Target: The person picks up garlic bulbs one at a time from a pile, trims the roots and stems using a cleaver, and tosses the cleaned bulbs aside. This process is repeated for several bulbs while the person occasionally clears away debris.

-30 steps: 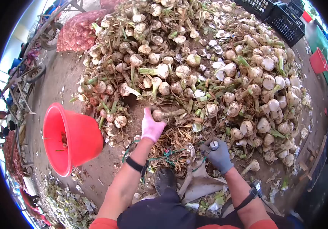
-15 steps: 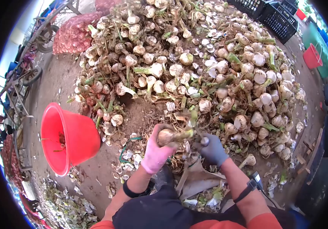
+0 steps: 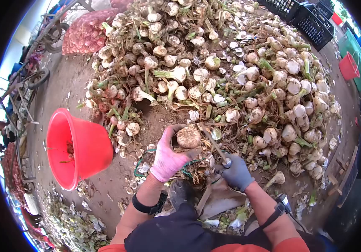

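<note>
My left hand (image 3: 168, 156), in a pink glove, is wrapped round a garlic bulb (image 3: 188, 137) with its rough root side facing up. My right hand (image 3: 235, 172), gloved in grey, grips the handle of a knife (image 3: 214, 144) whose blade points up and left, its tip close to the bulb. A large heap of garlic bulbs with stalks (image 3: 201, 74) spreads out beyond both hands. Dry scraps and green string (image 3: 138, 168) lie beneath and beside my left hand.
A red tub (image 3: 90, 145) is tipped toward the left. Behind it a net sack (image 3: 87, 35) leans by a cart. Black crates (image 3: 313, 26) and a red bucket (image 3: 349, 66) stand at the back right. Peelings (image 3: 73, 222) lie at the lower left.
The bulb has turned in my left hand and its long stalk no longer shows. My right hand has moved slightly right and down, and the knife blade now shows clearly. The view has shifted slightly.
</note>
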The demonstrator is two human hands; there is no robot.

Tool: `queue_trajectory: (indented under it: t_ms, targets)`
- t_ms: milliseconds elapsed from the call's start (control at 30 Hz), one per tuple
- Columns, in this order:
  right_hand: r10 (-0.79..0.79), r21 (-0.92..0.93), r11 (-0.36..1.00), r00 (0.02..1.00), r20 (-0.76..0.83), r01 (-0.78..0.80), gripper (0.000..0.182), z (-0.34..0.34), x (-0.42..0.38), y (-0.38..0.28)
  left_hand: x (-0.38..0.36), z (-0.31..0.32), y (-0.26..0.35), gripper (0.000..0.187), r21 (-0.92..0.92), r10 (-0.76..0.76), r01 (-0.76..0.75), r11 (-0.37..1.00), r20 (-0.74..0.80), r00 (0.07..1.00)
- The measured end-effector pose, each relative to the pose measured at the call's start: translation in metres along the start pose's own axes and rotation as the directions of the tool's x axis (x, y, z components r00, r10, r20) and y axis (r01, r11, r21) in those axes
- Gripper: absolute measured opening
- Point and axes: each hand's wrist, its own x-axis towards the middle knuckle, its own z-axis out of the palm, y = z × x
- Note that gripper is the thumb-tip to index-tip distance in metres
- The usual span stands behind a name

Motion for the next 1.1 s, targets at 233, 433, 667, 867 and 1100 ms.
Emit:
queue_trajectory:
  t_ms: [233,433,667,867,1100]
  targets:
    - [-0.342,-0.134,0.935,0.934,-0.103,0.328,0.030,-0.029,-0.010,-0.070,-0.003,0.018,0.000,0.066,0.125,0.104,-0.127,0.984,0.174,0.979]
    - [-0.345,-0.246,0.906,0.937,0.047,0.346,0.028,-0.025,-0.015,-0.069,-0.013,0.016,0.021,0.066,0.303,0.167,-0.250,0.920,0.272,0.948]
    - [-0.400,-0.208,0.895,0.916,0.021,0.395,0.025,-0.015,-0.003,-0.045,-0.019,0.021,0.008,0.057,0.127,0.102,-0.143,0.982,0.285,0.953]
    - [-0.066,-0.221,0.975,0.918,-0.391,-0.024,0.020,-0.036,0.010,0.027,-0.030,0.028,0.017,0.052,-0.007,-0.105,0.112,0.994,0.282,0.954]
    - [0.128,0.335,0.941,0.963,-0.236,-0.043,0.013,0.005,0.021,0.059,0.042,0.049,0.047,0.089,-0.604,0.138,0.113,0.789,0.354,0.925]
